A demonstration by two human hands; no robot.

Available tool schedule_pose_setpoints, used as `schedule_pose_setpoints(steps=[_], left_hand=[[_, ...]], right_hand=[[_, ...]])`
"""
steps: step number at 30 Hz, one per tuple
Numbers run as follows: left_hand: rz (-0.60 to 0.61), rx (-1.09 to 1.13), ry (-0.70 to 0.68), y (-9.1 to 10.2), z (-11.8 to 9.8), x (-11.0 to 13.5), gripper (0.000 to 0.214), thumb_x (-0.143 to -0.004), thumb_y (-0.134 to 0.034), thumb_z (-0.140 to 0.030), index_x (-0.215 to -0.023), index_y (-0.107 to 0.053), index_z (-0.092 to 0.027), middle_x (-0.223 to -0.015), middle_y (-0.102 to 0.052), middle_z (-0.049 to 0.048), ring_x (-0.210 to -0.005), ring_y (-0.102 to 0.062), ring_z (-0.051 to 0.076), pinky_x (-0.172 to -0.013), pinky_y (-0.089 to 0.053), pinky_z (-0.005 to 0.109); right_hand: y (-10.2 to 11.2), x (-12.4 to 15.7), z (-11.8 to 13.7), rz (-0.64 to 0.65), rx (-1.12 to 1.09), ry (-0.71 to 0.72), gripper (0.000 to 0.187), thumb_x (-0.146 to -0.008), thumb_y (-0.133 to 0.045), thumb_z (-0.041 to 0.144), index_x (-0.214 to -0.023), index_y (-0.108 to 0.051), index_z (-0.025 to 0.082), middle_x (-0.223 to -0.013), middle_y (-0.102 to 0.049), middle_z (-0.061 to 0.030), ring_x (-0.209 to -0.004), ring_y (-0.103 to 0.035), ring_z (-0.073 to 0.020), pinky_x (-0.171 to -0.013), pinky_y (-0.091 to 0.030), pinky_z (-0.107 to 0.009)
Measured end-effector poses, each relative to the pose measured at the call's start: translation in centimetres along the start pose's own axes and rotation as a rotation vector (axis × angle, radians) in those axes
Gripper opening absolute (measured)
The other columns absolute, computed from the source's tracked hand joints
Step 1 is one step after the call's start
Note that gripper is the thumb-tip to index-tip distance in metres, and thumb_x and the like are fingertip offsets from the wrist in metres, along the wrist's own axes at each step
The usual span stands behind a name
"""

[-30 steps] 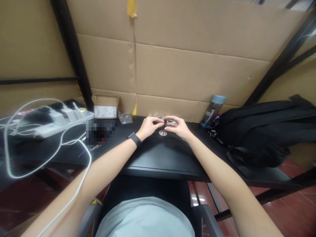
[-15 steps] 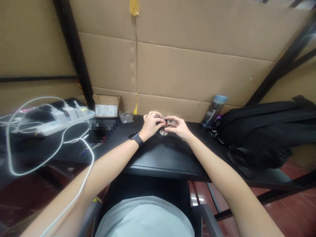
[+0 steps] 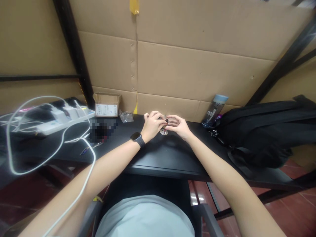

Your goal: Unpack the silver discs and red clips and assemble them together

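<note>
Near the back of the black table [image 3: 165,154], both my hands close around a small object with a round, shiny, clear or metallic base [image 3: 164,132]. A dark part with a touch of red shows above the base, but my fingers cover most of it and its kind is unclear. My left hand [image 3: 153,125] reaches over its top from the left, fingers curled and pinched on the upper part. From the right, the fingers and thumb of my right hand [image 3: 179,127] curve around its side. The base appears to stand on the tabletop. A dark watch [image 3: 137,139] is on my left wrist.
On the left lie a white power strip [image 3: 53,126] and loose white cables, one crossing my left forearm. A small cardboard box [image 3: 106,105] and clear plastic bag [image 3: 126,117] sit at the back. A water bottle [image 3: 214,111] and black backpack [image 3: 266,131] stand right.
My left hand and wrist have turned and shifted slightly to the right over the small object. My right hand has barely moved, and the round base stays in place.
</note>
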State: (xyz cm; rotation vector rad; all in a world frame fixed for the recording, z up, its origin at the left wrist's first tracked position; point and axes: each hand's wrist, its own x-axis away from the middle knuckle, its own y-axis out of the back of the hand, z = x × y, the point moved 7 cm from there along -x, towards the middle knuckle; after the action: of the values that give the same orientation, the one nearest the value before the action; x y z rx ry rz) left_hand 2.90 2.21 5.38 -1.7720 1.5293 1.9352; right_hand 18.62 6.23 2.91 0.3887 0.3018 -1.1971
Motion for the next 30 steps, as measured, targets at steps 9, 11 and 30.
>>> schedule_pose_setpoints(steps=[9, 11, 30], left_hand=[[0.037, 0.043, -0.053, -0.4, 0.0, 0.0, 0.018, -0.095, -0.065, -0.039, -0.092, -0.081, -0.032, -0.11, -0.073, 0.0037, -0.118, -0.051, 0.026, -0.099, -0.028, 0.047], [0.048, 0.052, -0.052, -0.6, 0.1, -0.1, 0.017, -0.095, -0.066, -0.038, -0.091, -0.081, -0.031, -0.11, -0.074, 0.0039, -0.117, -0.052, 0.026, -0.099, -0.029, 0.046], [0.026, 0.194, 0.12, -0.6, 2.3, -0.4, 0.009, -0.085, -0.078, -0.039, -0.085, -0.082, -0.03, -0.103, -0.074, 0.0035, -0.111, -0.055, 0.026, -0.099, -0.037, 0.045]], right_hand=[[-0.1, 0.2, -0.5, 0.048, -0.025, -0.072, 0.061, -0.074, -0.086, 0.047, -0.125, -0.064, 0.021, -0.09, -0.078, -0.006, -0.08, -0.077, -0.0238, -0.081, -0.063, -0.041], [-0.3, 0.3, -0.7, 0.073, -0.049, -0.093, 0.061, -0.078, -0.083, 0.05, -0.127, -0.061, 0.021, -0.09, -0.079, -0.0065, -0.078, -0.078, -0.0236, -0.078, -0.062, -0.038], [-0.1, 0.1, 0.3, -0.002, 0.002, -0.052, 0.092, -0.047, -0.099, 0.028, -0.129, -0.056, 0.025, -0.1, -0.077, -0.0058, -0.092, -0.076, -0.026, -0.093, -0.061, -0.048]])
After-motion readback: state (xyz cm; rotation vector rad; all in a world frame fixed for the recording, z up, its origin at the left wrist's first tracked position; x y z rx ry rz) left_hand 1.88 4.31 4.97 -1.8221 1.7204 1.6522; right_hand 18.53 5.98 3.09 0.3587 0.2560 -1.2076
